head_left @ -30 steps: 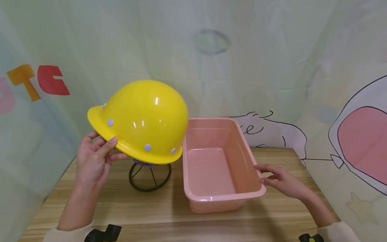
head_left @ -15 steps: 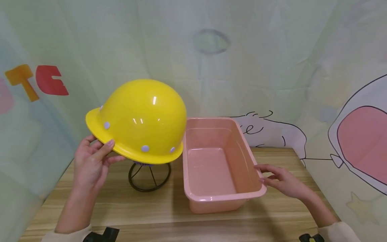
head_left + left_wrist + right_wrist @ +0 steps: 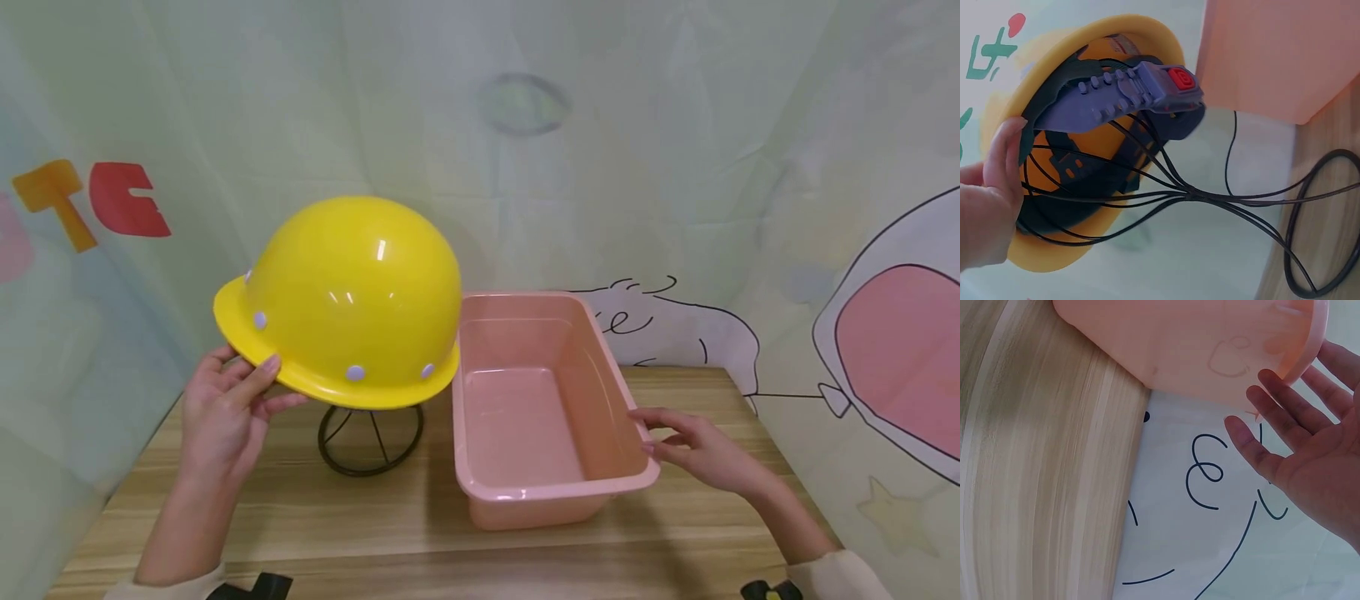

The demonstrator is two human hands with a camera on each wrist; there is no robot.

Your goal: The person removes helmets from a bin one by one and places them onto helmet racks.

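Note:
In the head view my left hand point(image 3: 228, 408) grips the brim of a yellow hard hat point(image 3: 352, 300) between thumb and fingers. A black wire stand point(image 3: 371, 442) shows below the hat. From underneath, the left wrist view reveals the stand's wires point(image 3: 1191, 195) reaching up into the hat's inside, beside a purple strap with a red-buttoned adjuster point(image 3: 1179, 78). To the right stands a pink plastic tub point(image 3: 555, 493) with a bare inside. My right hand point(image 3: 697, 446) pinches the tub's right rim, and its other fingers stretch loosely along the outer side in the right wrist view.
Everything stands on a wood-grain table point(image 3: 360, 533). Pale printed cloth point(image 3: 675, 150) surrounds the table at the back and sides. The tub's left rim is close to the hat's right edge.
The hat has tilted a little, its left brim end lowering and its right end rising slightly. My left hand has shifted slightly down and left; my right hand stays at the tub's rim.

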